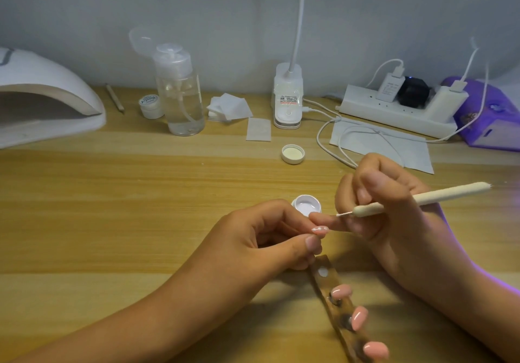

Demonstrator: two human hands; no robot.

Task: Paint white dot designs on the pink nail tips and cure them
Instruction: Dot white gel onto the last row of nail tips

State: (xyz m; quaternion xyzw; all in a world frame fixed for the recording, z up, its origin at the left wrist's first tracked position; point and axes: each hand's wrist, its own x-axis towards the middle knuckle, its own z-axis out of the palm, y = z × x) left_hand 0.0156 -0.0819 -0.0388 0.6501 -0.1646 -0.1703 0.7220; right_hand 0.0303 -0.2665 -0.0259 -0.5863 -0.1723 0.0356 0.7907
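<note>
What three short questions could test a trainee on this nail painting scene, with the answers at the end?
1. True or false: the right hand grips the dotting pen.
2. How many pink nail tips sit on the holder strip? A. two B. three C. five
3. Fill the gap: the nail tip that the left hand pinches carries ___ marks.

Key: 1. true. 2. B. 3. white.
</note>
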